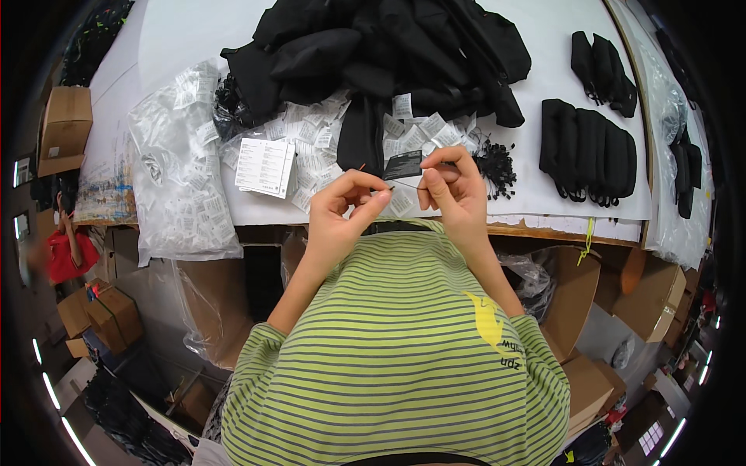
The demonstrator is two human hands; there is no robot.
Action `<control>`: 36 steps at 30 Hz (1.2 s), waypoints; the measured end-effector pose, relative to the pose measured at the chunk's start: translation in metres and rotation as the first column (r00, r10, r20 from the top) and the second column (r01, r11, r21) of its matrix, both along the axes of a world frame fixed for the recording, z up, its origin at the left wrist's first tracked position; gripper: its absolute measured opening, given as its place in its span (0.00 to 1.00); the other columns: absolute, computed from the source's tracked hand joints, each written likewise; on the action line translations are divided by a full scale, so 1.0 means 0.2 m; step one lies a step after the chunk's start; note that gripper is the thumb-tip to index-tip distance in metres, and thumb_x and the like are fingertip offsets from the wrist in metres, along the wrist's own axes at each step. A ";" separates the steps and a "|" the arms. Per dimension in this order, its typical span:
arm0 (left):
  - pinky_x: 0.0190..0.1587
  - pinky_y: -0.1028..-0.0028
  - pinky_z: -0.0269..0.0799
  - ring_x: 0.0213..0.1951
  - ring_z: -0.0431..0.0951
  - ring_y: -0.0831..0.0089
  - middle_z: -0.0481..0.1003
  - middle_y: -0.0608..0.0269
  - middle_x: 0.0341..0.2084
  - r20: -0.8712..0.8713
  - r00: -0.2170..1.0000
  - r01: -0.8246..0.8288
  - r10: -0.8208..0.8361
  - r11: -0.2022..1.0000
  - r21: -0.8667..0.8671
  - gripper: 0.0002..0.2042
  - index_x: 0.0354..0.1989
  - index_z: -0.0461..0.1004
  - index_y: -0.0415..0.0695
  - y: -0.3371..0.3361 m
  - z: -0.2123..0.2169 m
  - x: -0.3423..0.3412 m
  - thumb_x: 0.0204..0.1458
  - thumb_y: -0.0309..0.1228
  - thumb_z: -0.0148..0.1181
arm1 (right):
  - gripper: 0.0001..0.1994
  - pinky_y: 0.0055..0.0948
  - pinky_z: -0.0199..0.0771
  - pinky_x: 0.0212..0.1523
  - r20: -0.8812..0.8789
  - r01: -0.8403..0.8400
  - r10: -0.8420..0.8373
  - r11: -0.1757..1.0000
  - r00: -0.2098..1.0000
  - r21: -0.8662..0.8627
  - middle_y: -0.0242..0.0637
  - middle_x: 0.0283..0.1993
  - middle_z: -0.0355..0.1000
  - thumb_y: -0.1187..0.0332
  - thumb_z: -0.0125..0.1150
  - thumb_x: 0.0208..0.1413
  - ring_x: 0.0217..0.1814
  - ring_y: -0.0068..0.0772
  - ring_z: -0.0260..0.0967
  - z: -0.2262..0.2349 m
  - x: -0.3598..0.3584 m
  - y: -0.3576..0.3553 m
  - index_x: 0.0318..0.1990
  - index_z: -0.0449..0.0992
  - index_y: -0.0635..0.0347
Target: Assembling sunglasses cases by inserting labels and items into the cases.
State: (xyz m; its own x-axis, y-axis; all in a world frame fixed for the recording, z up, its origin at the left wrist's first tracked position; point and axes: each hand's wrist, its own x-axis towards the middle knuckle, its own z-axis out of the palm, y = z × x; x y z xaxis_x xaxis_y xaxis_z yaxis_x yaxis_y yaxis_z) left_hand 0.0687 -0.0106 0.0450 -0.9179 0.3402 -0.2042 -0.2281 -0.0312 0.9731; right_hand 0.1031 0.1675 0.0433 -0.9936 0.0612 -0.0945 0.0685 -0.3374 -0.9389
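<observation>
My left hand (343,213) is closed in a pinch, with a small dark end of a thin string (406,184) at its fingertips. The string runs across to my right hand (458,186), which is also closed, thumb against index finger. A black printed hang tag (403,163) sits just beyond the string, close to my right fingers; whether it hangs on the string I cannot tell. Behind it a narrow black fabric pouch (360,136) lies on the table, its near end by my hands. Loose white labels (318,132) are scattered on both sides of the pouch.
A big heap of black fabric pouches (388,46) covers the far table. To the left are white printed cards (264,166) and a clear plastic bag (183,179) of labels. Black cord fasteners (496,167) and rows of black pouches (587,151) lie right. Cardboard boxes (571,299) stand below.
</observation>
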 end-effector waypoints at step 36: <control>0.26 0.86 0.53 0.21 0.61 0.91 0.65 0.77 0.15 0.126 0.893 0.382 -0.432 0.876 0.295 0.08 0.35 0.66 0.41 0.01 0.03 -0.08 0.53 0.26 0.60 | 0.08 0.14 0.50 0.19 -0.028 -0.298 0.300 0.924 0.953 -0.240 0.26 0.21 0.67 0.71 0.55 0.59 0.19 0.12 0.55 0.05 0.02 0.01 0.42 0.63 0.61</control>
